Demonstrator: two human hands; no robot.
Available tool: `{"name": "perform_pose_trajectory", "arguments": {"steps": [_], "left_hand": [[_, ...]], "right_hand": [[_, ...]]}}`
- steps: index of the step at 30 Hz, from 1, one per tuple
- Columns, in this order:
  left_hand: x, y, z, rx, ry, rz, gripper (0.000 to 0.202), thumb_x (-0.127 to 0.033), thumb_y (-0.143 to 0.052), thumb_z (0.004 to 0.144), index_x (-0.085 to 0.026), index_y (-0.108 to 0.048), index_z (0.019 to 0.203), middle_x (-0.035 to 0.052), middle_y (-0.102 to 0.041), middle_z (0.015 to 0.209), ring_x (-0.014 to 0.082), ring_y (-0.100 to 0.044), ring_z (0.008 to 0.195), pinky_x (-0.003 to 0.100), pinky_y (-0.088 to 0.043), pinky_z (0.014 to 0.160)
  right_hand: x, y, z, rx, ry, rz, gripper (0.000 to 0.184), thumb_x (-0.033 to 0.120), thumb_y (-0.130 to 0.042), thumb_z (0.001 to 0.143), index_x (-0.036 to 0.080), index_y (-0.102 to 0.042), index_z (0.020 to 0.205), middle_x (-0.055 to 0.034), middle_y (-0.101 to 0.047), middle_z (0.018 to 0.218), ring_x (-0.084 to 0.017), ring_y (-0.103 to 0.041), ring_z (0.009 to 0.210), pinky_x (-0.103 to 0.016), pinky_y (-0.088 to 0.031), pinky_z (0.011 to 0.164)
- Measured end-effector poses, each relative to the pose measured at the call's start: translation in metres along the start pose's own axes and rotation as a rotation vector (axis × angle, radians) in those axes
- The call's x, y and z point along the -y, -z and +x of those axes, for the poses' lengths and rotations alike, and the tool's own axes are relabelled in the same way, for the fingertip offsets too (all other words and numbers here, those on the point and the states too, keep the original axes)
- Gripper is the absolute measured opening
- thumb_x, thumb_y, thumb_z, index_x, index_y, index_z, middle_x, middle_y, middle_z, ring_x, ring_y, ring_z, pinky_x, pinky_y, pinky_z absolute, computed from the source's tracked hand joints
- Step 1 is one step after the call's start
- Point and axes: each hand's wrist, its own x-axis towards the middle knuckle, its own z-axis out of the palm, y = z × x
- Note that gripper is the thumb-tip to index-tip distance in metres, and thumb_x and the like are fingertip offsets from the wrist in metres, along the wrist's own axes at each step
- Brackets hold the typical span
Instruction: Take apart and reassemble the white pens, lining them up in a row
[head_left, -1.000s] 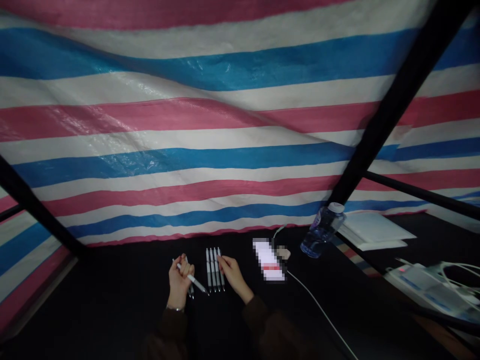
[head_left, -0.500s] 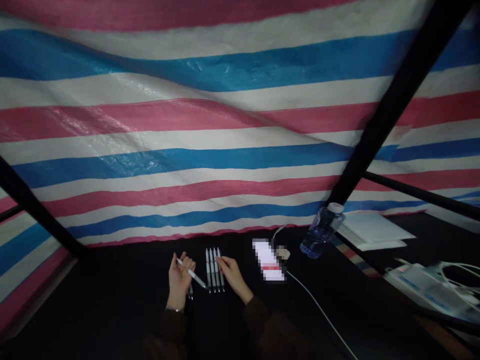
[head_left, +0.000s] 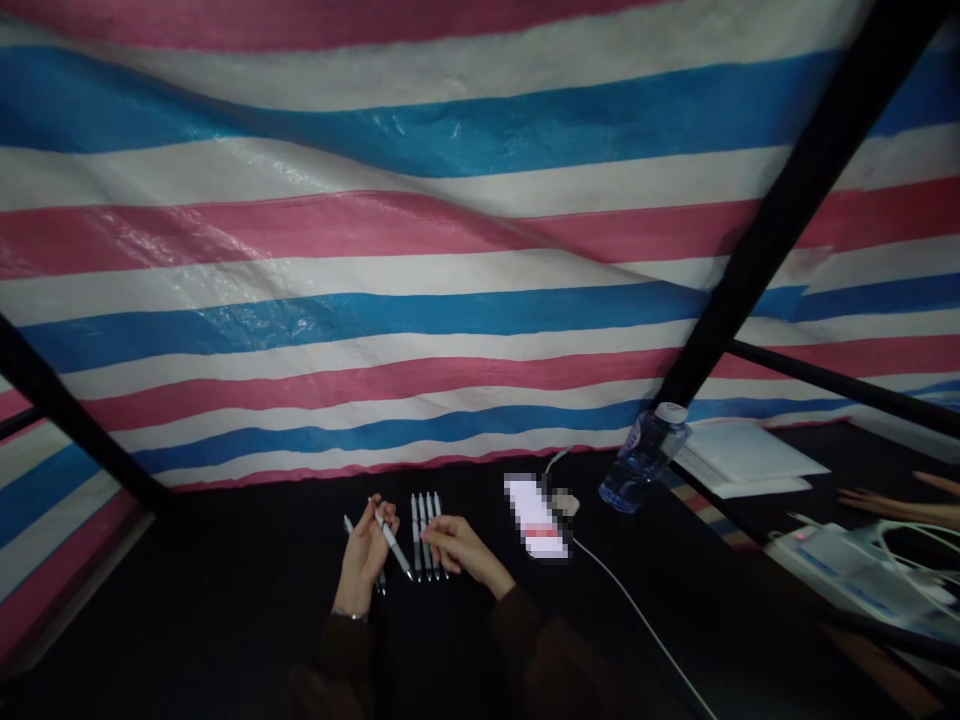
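In the left hand (head_left: 358, 560), slim pen (head_left: 393, 543), white-and-grey

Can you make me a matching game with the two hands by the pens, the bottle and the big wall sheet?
Things:
1. left hand
2. right hand
3. bottle
4. wall sheet

Clues:
A. see-through, with a white cap
B. at the row of pens
C. pink, white and blue stripes
D. holding a slanting pen

Right pairs: 1-D, 2-B, 3-A, 4-C
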Motion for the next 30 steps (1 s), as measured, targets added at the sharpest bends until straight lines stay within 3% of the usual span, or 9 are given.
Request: {"name": "perform_pose_trajectory", "arguments": {"steps": [3, 6, 12, 16, 22, 26, 30], "left_hand": [[0.001, 0.002, 0.003, 0.005, -0.017, 0.06, 0.021, -0.011, -0.041, 0.087, -0.014, -0.06, 0.077, 0.0064, -0.064, 0.085, 0.0137, -0.061, 0.091, 0.028, -0.046, 0.082], [0.005, 0.0, 0.002, 0.04, -0.059, 0.11, 0.017, -0.014, -0.047, 0.086, -0.015, -0.06, 0.075, 0.0083, -0.064, 0.105, 0.0154, -0.054, 0.109, 0.03, -0.039, 0.094], [0.014, -0.009, -0.003, 0.118, -0.075, 0.219, 0.008, -0.024, -0.055, 0.083, -0.018, -0.058, 0.079, 0.0079, -0.059, 0.119, 0.0164, -0.045, 0.121, 0.031, -0.03, 0.102], [0.023, -0.015, -0.005, 0.131, -0.094, 0.359, 0.018, -0.034, -0.064, 0.076, -0.019, -0.055, 0.08, 0.0094, -0.062, 0.115, 0.0185, -0.046, 0.121, 0.034, -0.026, 0.105], [0.037, -0.022, -0.01, 0.104, -0.135, 0.518, 0.033, -0.046, -0.065, 0.07, -0.018, -0.052, 0.083, 0.0132, -0.065, 0.107, 0.0206, -0.052, 0.114, 0.036, -0.029, 0.102], [0.04, -0.023, -0.012, 0.074, -0.201, 0.76, 0.033, -0.047, -0.063, 0.071, -0.018, -0.057, 0.086, 0.0086, -0.067, 0.09, 0.0196, -0.061, 0.085, 0.033, -0.042, 0.082], [0.041, -0.023, -0.014, 0.119, -0.351, 1.061, 0.024, -0.038, -0.065, 0.07, -0.015, -0.059, 0.066, -0.0008, -0.057, 0.062, 0.0124, -0.05, 0.062, 0.023, -0.038, 0.063]], "right_hand": [[0.007, 0.001, -0.006, 0.18, -0.084, 0.054, 0.035, 0.042, -0.069, 0.066, 0.013, -0.054, 0.08, 0.0061, -0.054, 0.045, -0.001, -0.03, 0.024, -0.015, -0.014, 0.028], [0.01, 0.002, -0.01, 0.284, -0.141, 0.098, 0.037, 0.038, -0.07, 0.066, 0.014, -0.053, 0.087, 0.0071, -0.055, 0.046, -0.001, -0.03, 0.023, -0.014, -0.014, 0.028], [0.008, 0.001, -0.008, 0.25, -0.16, 0.11, 0.042, 0.041, -0.069, 0.067, 0.016, -0.049, 0.094, 0.0079, -0.055, 0.046, -0.001, -0.032, 0.022, -0.013, -0.014, 0.028], [0.005, 0.001, -0.007, 0.279, -0.195, 0.087, 0.04, 0.043, -0.069, 0.067, 0.014, -0.053, 0.089, 0.0076, -0.055, 0.045, -0.001, -0.033, 0.022, -0.014, -0.014, 0.027], [0.005, 0.0, -0.007, 0.291, -0.215, 0.112, 0.033, 0.035, -0.073, 0.062, 0.013, -0.054, 0.078, 0.0067, -0.054, 0.042, -0.002, -0.032, 0.021, -0.014, -0.012, 0.027], [0.004, 0.001, -0.006, 0.233, -0.173, 0.145, 0.029, 0.033, -0.072, 0.062, 0.014, -0.051, 0.067, 0.0065, -0.052, 0.04, -0.002, -0.03, 0.021, -0.015, -0.012, 0.026], [-0.001, 0.005, -0.002, 0.093, -0.059, 0.176, 0.027, 0.035, -0.068, 0.066, 0.014, -0.051, 0.068, 0.0083, -0.049, 0.041, -0.001, -0.029, 0.022, -0.015, -0.012, 0.026]]}}
